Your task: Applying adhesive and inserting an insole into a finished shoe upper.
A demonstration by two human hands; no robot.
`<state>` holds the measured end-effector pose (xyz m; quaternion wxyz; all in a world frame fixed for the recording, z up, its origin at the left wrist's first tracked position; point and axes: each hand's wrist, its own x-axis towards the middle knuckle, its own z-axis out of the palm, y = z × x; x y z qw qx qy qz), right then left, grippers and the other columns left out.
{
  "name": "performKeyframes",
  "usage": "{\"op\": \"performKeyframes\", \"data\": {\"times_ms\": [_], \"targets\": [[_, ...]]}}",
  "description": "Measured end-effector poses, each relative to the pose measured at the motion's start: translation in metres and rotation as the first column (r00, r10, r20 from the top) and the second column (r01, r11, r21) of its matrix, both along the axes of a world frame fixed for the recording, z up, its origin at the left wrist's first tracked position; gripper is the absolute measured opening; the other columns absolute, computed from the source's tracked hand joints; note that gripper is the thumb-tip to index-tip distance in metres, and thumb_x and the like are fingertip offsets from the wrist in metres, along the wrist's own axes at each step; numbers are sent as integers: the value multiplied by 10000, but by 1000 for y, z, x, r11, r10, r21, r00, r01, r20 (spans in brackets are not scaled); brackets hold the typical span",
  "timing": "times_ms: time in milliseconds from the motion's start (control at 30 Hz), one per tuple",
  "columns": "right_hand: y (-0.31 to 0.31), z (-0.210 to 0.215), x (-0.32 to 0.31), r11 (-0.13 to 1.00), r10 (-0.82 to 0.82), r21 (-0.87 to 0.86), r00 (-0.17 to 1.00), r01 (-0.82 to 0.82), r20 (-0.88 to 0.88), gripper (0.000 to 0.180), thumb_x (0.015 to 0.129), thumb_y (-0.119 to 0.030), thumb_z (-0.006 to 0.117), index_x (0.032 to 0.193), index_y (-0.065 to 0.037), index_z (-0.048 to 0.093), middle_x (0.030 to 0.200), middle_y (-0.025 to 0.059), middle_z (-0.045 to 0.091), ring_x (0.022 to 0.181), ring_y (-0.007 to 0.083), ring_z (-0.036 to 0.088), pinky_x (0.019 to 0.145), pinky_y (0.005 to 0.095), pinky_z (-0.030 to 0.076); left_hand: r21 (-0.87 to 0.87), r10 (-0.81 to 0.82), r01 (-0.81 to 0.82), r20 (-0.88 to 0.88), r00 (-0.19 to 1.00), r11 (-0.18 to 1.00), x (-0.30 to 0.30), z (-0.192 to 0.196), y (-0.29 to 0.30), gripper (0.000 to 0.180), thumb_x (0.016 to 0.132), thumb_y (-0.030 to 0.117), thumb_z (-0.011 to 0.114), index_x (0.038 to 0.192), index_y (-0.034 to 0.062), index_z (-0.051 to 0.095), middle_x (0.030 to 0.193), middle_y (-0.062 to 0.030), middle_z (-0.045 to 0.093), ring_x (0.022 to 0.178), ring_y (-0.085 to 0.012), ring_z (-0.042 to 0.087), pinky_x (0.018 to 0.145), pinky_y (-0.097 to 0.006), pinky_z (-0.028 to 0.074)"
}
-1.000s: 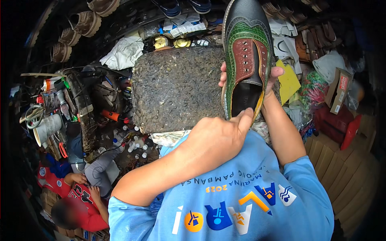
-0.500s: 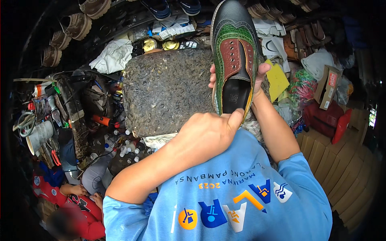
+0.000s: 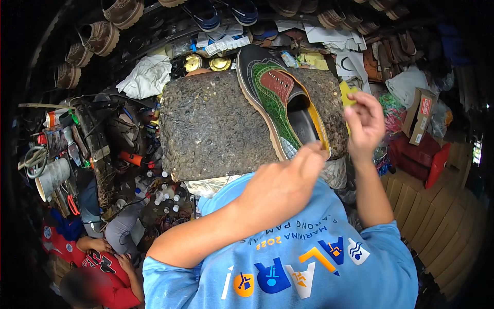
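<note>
A brogue shoe (image 3: 272, 98) in green, red and black with a yellow lining lies tilted on a rough, speckled stone-like block (image 3: 211, 129). Its toe points up and to the left. My left hand (image 3: 280, 188) grips the shoe at the heel, with the thumb on the heel's rim. My right hand (image 3: 366, 123) is off the shoe, just to its right, with loosely bent fingers spread and nothing clearly in them. A yellow piece (image 3: 346, 92) shows right by its fingertips. My blue printed shirt (image 3: 309, 262) fills the lower middle.
Another person in a red shirt (image 3: 98, 262) crouches at the lower left. Tools, cups and small bottles (image 3: 159, 195) clutter the left side. Shoes (image 3: 110, 13) hang along the top. A cardboard box (image 3: 419, 116), red containers (image 3: 427, 157) and wooden slats (image 3: 442, 221) are at the right.
The shoe has swung from standing upright between both hands to lying tilted leftward on the block. My right hand has let go of it and moved off to the right.
</note>
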<state>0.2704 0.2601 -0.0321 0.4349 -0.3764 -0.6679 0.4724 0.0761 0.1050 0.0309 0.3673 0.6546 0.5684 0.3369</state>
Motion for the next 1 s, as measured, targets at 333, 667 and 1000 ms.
{"op": "performKeyframes", "data": {"times_ms": [333, 667, 1000], "targets": [[-13, 111, -32, 445, 292, -55, 87, -894, 952, 228, 859, -138, 614, 1055, -31, 660, 953, 95, 722, 797, 226, 735, 628, 366, 573, 268, 59, 12, -254, 965, 963, -45, 8, 29, 412, 766, -26, 689, 1175, 15, 664, 1209, -174, 719, 913, -329, 760, 690, -371, 625], [-9, 87, -30, 365, 431, -79, 93, -928, 898, 55, 860, -100, 603, 866, -54, 573, 752, 101, 694, 677, 281, 730, 542, 415, 548, -354, -530, 402, -660, 532, 844, -36, 4, 85, 134, 819, 120, 674, 829, 56, 792, 871, -144, 770, 784, -302, 777, 664, -404, 628], [0, 75, -21, 395, 542, -18, 217, -918, 812, 142, 820, -130, 678, 884, -65, 569, 809, 99, 680, 748, 321, 719, 601, 465, 552, -443, -583, 380, -604, 543, 812, -42, 19, 101, 162, 855, 79, 632, 849, 46, 791, 872, -171, 764, 856, -326, 774, 708, -410, 626]]}}
